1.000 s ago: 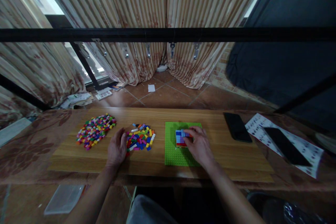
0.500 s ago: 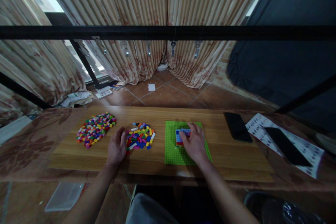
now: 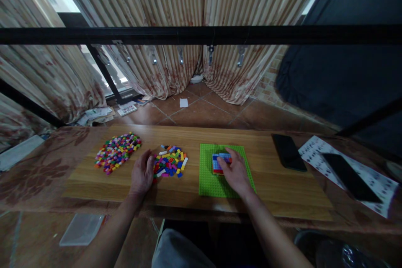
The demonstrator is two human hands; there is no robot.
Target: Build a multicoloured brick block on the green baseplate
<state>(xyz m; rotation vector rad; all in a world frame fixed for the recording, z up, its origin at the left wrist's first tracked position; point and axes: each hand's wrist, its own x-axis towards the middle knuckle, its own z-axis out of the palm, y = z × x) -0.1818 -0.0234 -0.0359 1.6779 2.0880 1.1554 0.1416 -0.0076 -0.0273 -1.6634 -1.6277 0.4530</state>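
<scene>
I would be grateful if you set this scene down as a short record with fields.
left hand: beside the small brick pile
right hand: spread over the brick block; touch unclear
block: blue on top, red showing below, on the green board
far left: large brick pile
right side: dark phone, printed sheet

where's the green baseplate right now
In the head view, the green baseplate lies on the wooden board just right of centre, to the right of the nearer brick pile, with the right hand over its brick stack.
</scene>
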